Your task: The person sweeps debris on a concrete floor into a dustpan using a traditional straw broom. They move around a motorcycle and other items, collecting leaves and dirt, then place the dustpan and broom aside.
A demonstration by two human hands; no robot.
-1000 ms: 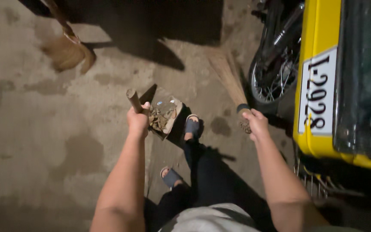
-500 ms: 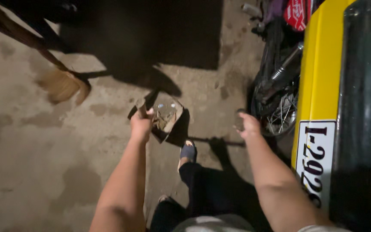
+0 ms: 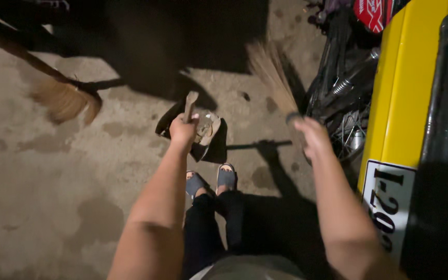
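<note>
Stained concrete floor (image 3: 53, 171) at night, seen from above by a person holding a dustpan and a broom.

Left hand (image 3: 183, 130) is gripping the dustpan's wooden handle (image 3: 189, 105), its long axis pointing up and away, the pan (image 3: 206, 132) of litter hanging below. Right hand (image 3: 312, 136) is closing around a straw broom (image 3: 273, 75), bristles fanning forward beside a motorbike wheel (image 3: 351, 135).

The right hand (image 3: 313, 136) is motion-blurred, and its grip on the broom (image 3: 271, 72) cannot be made out. The left hand (image 3: 183, 130) hides part of the dustpan (image 3: 207, 134) handle. Far left, a second broom's (image 3: 64, 99) stick runs into shadow. The yellow vehicle (image 3: 397, 98) and motorcycle (image 3: 344, 78) are cut off on the right.
</note>
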